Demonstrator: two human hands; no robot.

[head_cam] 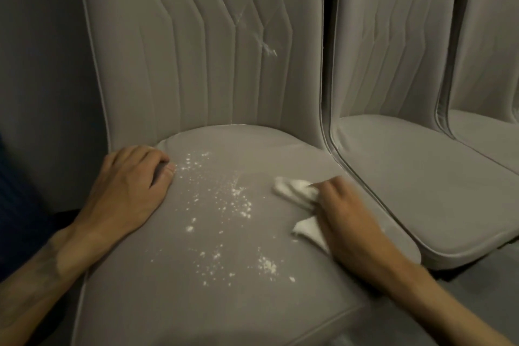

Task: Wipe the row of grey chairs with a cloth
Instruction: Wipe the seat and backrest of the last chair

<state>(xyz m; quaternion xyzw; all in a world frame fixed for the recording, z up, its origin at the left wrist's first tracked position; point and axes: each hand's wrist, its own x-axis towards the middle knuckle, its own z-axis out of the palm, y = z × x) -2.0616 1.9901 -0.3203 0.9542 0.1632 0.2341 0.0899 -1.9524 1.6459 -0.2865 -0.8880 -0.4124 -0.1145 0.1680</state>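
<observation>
On the seat (224,303) of the nearest grey chair, found white powder (222,205) scattered in specks and small clumps, from the middle down toward 6 o'clock. Spotted the left hand (132,185) at 9 o'clock on that seat, palm down by the rim and close to the join with the backrest (168,50), with fingers bent, thumb and tips touching the upholstery and nothing held in them. Saw its thumb just beside the 10 o'clock fringe of the powder.

Picked out the right hand (345,213) at 3 o'clock on the seat, blurred, with fingers curled over a white cloth (295,188) and pressing it onto the fabric. Noted the cloth bunched, with one end poking out at 10 o'clock of the hand and another fold showing at 8 o'clock, below the fingers. Placed the cloth at 3 o'clock of the powder, near it but apart from the main scatter.

Made out a pale scuff (266,48) on the ribbed backrest, at 1 o'clock from the middle of the view. Found a second grey chair (407,177) at 3 o'clock, side by side with the first, and part of a third chair (488,50) beyond it at the 2 o'clock edge. Took in a dim grey wall (42,64) at 9 o'clock, behind the nearest chair. Could not tell the nature of the powder.
</observation>
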